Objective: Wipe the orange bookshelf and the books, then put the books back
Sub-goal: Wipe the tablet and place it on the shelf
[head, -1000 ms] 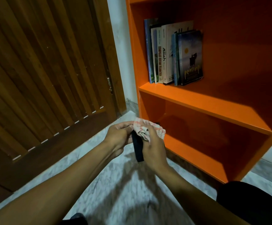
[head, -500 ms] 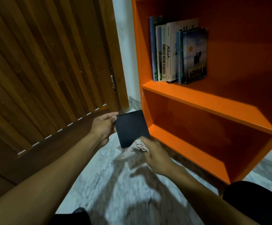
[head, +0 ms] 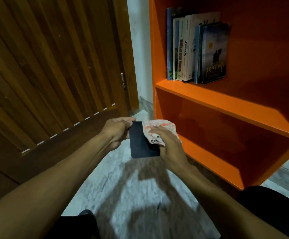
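Note:
My left hand [head: 117, 131] grips the left edge of a small black book [head: 139, 145], held flat-faced toward me above the floor. My right hand [head: 168, 144] presses a crumpled pink-and-white cloth [head: 157, 129] against the book's upper right part, fingers curled round the cloth. The orange bookshelf [head: 226, 104] stands to the right. Several books [head: 197, 49] stand upright at the left end of its middle shelf. The lower shelf [head: 209, 159] holds nothing that I can see.
A dark slatted wooden door [head: 54, 75] fills the left side. A strip of white wall [head: 136, 49] separates it from the shelf. Grey marble floor [head: 131, 195] lies below my arms, and my dark-clad knees show at the bottom corners.
The black book has turned from edge-on to face-on. The cloth moved from its lower corner up onto its upper right part. My view shifted slightly left and down.

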{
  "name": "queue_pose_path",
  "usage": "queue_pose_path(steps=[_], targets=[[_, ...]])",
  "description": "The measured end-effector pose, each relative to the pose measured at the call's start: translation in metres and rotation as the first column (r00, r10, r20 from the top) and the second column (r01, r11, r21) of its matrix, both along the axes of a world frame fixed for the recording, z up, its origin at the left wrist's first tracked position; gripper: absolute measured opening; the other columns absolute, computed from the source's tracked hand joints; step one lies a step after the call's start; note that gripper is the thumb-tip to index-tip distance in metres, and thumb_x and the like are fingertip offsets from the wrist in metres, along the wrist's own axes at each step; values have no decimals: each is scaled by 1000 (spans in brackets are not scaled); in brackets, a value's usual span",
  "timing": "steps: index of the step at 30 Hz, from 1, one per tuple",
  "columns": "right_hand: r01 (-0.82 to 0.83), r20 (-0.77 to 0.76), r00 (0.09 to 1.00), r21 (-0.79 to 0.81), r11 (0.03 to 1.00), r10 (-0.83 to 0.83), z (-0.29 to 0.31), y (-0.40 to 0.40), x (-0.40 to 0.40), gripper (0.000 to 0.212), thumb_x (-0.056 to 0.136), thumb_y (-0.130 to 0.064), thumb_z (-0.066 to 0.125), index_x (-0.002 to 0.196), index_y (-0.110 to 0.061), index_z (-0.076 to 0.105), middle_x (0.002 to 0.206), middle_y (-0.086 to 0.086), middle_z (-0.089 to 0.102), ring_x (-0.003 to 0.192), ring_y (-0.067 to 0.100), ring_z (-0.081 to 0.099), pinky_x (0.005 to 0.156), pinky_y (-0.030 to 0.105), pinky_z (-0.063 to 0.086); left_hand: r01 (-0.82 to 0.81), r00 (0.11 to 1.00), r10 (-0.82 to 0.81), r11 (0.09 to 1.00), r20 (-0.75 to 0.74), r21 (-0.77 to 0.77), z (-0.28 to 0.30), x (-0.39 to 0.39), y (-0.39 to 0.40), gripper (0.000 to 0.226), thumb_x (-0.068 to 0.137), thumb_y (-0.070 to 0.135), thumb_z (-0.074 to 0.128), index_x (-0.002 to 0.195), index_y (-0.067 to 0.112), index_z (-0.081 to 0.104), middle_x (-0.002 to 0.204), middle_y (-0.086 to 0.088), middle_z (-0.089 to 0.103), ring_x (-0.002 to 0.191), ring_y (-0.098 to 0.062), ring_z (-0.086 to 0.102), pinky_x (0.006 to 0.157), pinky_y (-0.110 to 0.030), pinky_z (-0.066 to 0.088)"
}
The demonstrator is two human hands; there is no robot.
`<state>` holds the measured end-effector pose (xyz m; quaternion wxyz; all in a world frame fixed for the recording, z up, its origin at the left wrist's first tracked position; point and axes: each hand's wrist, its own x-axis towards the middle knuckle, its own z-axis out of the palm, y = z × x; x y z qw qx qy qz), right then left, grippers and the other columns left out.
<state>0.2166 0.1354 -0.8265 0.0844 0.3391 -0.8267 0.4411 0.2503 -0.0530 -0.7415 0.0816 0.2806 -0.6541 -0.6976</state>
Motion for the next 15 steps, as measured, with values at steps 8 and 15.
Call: queue_pose_path(steps=[8,15], targets=[[-222,-6,975,72,972,223,-30,-5,16,48,80,-2,46,121,-17,67,123,0,68,115,14,57,102,21,41,-196,980,198,976,18,-92,-11,1,-45,25,100,5,54,88,16,72,111,-12,71,101,-29,67,87,-42,59],[-182,468,884,308,934,18,-87,-6,17,32,86,-51,47,94,-20,52,94,-2,67,84,19,63,75,42,54,-141,990,140,932,-25,-334,-16,11,-54,24,98,9,59,85,23,72,98,-5,71,97,-27,67,83,-41,61]])
